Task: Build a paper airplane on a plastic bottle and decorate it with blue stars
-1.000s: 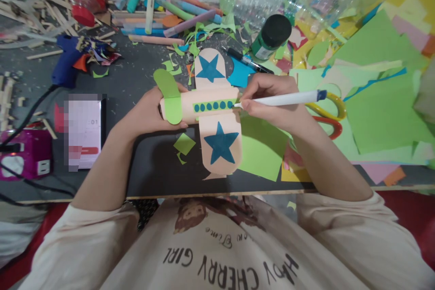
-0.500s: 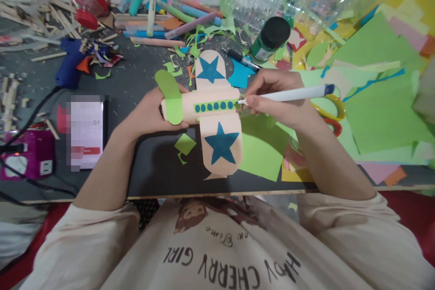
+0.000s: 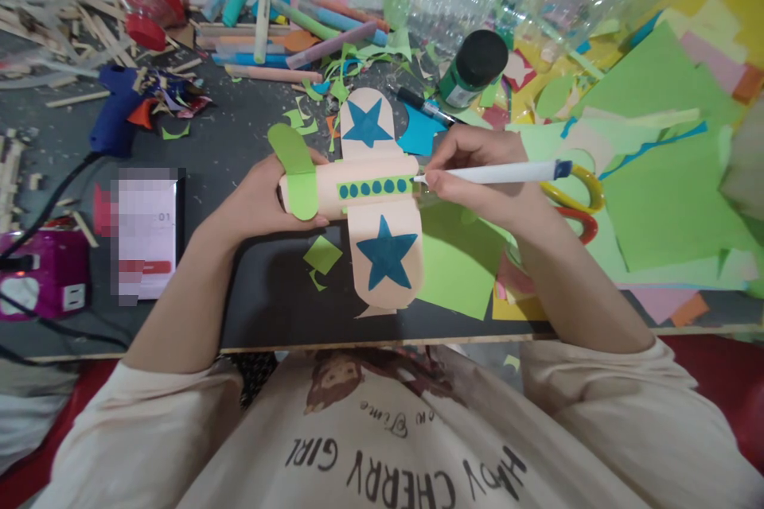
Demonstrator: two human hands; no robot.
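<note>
A paper airplane model (image 3: 329, 176) made of a cream tube lies across my view, with a green tail at its left end. Each cream wing carries a blue star (image 3: 387, 253), and a green strip (image 3: 375, 189) with several blue dots runs along the body. My left hand (image 3: 261, 195) is wrapped round the tail end, thumb on the near side and fingers partly hidden behind. In my right hand (image 3: 471, 167) a white marker (image 3: 501, 172) is pinched near its tip. That tip meets the right end of the green strip.
Scissors (image 3: 588, 189) with yellow and red handles lie under my right forearm, by green paper sheets (image 3: 674, 175). Beyond the model stand a dark-capped jar (image 3: 474, 67) and scattered markers (image 3: 334, 44). At left are a blue glue gun (image 3: 113, 111) and a phone (image 3: 149, 235).
The marker's rear end has swung slightly left and toward me, while its tip stays at the strip's right end. The whole view has shifted a little; both hands keep their holds.
</note>
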